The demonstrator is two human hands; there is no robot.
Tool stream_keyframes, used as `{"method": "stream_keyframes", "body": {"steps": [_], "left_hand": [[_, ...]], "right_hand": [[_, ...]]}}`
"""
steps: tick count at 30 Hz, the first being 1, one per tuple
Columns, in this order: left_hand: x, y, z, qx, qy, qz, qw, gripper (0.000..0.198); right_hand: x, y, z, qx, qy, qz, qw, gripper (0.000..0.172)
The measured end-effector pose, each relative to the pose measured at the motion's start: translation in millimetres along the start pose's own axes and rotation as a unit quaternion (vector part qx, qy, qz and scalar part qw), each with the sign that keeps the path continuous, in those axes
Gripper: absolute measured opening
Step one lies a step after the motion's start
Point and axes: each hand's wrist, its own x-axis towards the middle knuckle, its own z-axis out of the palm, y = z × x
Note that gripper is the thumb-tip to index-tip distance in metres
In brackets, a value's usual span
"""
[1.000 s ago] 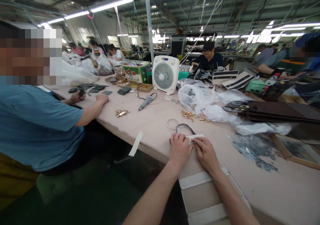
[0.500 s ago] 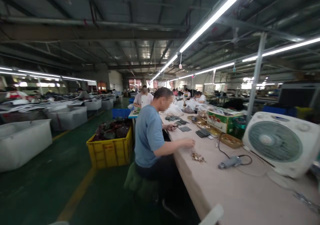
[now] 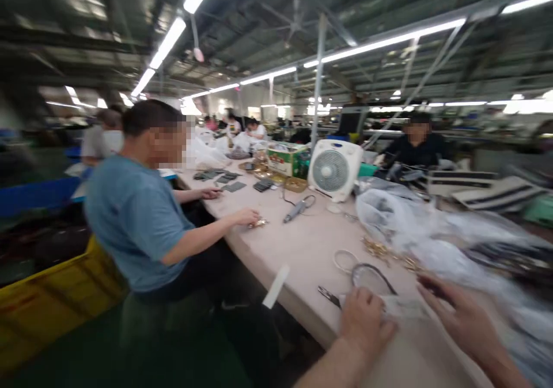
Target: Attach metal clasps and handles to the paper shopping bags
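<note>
My left hand (image 3: 365,322) lies at the near edge of the long pale table (image 3: 302,244), its fingers curled onto the end of a white strip (image 3: 400,306). My right hand (image 3: 464,316) hovers just right of the strip with its fingers stretched out and apart, holding nothing that I can see. A dark strap loop (image 3: 371,276) and a white ring (image 3: 344,259) lie just beyond my hands. A small dark tool (image 3: 328,296) lies left of my left hand. The view is smeared by motion.
A person in a blue shirt (image 3: 133,215) sits at the table on my left, hands on small gold parts (image 3: 259,223). Farther along are a white fan (image 3: 334,170), a grey corded tool (image 3: 298,208), clear plastic bags (image 3: 389,215), more gold hardware (image 3: 380,250). A yellow bin (image 3: 52,301) stands on the floor.
The view swung left and up to the hall, then back to the table. My right hand has let go of the strip and opened; my left hand stays on it.
</note>
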Motion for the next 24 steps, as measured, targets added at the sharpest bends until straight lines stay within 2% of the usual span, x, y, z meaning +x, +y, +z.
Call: {"method": "stream_keyframes", "body": {"steps": [2,4,8,12,14,18,21,24], "left_hand": [[2,3,5.5,-0.019,-0.01,-0.015,1.0,0.032],[7,-1,3.6,-0.022,-0.006,-0.007,1.0,0.03],[12,-7,-3.1,-0.007,0.005,0.02,1.0,0.028],[11,-3,-4.4,-0.002,0.009,0.043,0.999,0.024],[12,-2,-3.2,-0.001,0.013,0.051,0.999,0.022],[22,-2,2.5,0.019,0.011,0.071,0.997,0.021],[29,2,4.4,0.051,-0.009,0.088,0.995,0.021],[30,9,4.7,0.073,-0.016,0.084,0.994,0.015]], "right_hand": [[-12,7,-25,-0.017,-0.026,0.059,0.998,0.045],[-12,11,-29,-0.01,-0.046,0.11,0.993,0.052],[-7,12,-12,0.007,-0.1,0.177,0.979,0.06],[-18,0,7,0.055,-0.138,0.158,0.976,0.046],[-25,-6,14,0.055,-0.116,0.159,0.979,0.039],[-31,-4,16,0.036,-0.026,0.164,0.986,0.041],[-40,-4,0,0.029,0.049,0.16,0.986,0.035],[-61,-6,-29,0.039,0.081,0.14,0.986,0.033]]}}
